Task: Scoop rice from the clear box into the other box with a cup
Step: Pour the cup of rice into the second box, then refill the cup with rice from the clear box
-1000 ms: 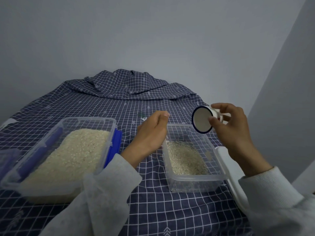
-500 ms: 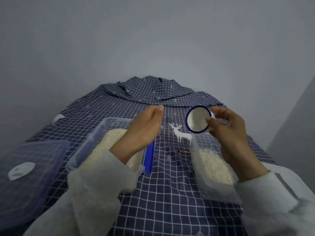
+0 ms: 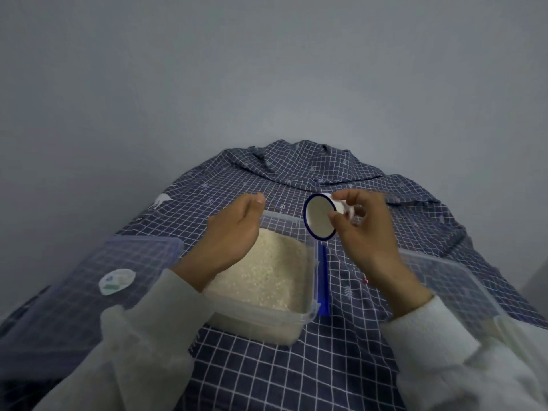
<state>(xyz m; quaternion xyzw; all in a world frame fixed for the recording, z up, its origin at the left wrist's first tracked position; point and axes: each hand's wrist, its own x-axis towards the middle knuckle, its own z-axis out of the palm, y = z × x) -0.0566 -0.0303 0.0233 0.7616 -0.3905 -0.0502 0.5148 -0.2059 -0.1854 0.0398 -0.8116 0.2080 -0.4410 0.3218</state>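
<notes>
Swung left since half a second ago, so the clear box [image 3: 268,280] of rice [image 3: 267,271] now sits mid-picture, with the cup [image 3: 321,216] carried over from above the other box [image 3: 450,289] to just above the clear box's far right corner.

Spread under everything: checked cloth [image 3: 326,366], probably to catch stray grains. Lying flat to the left of the clear box: lid [image 3: 89,280], set aside so the rice is open to the cup. Standing to the right of the clear box, apart from it: the other box, only partly in view, contents not readable from here.

Over the clear box's left side: left hand [image 3: 229,241], fingers straight and together, holding nothing, seemingly ready to steady the box; contact with the rim not certain. Above the clear box's far right corner: right hand [image 3: 366,235], thumb and fingers pinching the cup, mouth tipped sideways toward the rice and showing nothing inside, apparently lined up for the next dip.
</notes>
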